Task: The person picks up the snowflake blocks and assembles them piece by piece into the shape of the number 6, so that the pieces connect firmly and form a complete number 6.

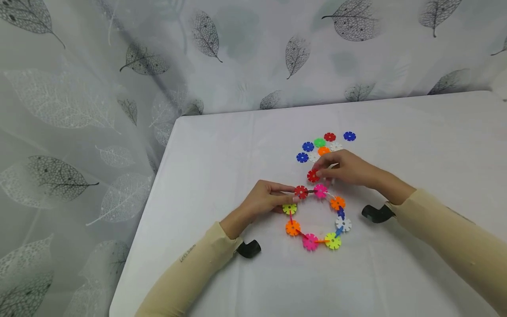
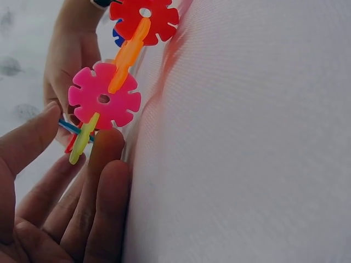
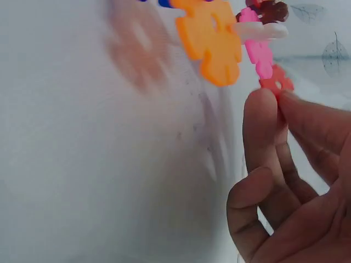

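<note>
A ring of notched plastic flower discs, some flat and some edge-on, lies on the white table, with a pink disc (image 1: 320,191) at its top and an orange disc (image 1: 293,228) at its left. My left hand (image 1: 264,199) pinches a red disc (image 1: 301,192) at the ring's upper left, just above a yellow disc (image 1: 289,209). Between thumb and fingertip, my right hand (image 1: 345,168) holds a separate loose red disc (image 1: 313,176) slightly above the ring. The right wrist view also shows this red disc (image 3: 277,81) in the fingertips. Fingers partly hide the left-held disc.
Loose discs lie beyond the right hand, among them a green disc (image 1: 319,142), a blue disc (image 1: 350,136) and an orange disc (image 1: 323,150). A leaf-patterned curtain (image 1: 245,48) hangs behind the white table (image 1: 214,149) and along its left side.
</note>
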`<state>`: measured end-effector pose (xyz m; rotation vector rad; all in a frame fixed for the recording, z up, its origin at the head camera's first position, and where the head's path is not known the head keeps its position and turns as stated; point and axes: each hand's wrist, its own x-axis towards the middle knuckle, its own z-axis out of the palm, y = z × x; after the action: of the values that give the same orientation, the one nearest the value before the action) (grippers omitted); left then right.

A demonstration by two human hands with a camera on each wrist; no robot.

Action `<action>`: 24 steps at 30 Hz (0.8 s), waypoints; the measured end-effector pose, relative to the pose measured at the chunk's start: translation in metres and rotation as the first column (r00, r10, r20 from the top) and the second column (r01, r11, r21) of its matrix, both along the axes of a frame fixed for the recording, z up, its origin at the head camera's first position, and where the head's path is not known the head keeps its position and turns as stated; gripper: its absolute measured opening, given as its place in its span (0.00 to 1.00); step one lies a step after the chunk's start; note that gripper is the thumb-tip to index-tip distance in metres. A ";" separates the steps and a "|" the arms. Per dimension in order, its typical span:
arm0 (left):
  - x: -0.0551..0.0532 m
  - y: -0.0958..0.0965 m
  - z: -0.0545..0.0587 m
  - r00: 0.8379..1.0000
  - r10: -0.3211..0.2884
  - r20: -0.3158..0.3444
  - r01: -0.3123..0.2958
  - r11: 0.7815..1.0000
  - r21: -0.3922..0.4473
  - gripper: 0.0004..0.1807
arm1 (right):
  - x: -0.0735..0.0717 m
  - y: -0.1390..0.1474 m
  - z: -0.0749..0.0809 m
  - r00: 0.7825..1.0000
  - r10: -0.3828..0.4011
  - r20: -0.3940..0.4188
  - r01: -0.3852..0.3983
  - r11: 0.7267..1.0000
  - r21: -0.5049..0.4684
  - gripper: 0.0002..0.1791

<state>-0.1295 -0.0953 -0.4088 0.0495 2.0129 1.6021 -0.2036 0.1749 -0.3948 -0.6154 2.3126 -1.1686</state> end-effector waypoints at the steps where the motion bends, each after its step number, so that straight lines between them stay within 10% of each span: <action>1: -0.001 0.000 0.000 1.000 -0.002 -0.003 0.002 1.000 -0.002 0.19 | 0.001 0.001 0.000 1.000 0.010 0.004 -0.010 1.000 -0.019 0.11; 24: -0.003 -0.001 -0.007 1.000 0.012 0.013 -0.012 1.000 -0.007 0.20 | 0.006 -0.004 -0.008 0.994 0.068 -0.089 -0.080 0.987 -0.141 0.07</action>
<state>-0.1325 -0.0960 -0.4160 0.0244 2.0120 1.5994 -0.1975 0.1713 -0.4031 -0.8103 2.2662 -1.3059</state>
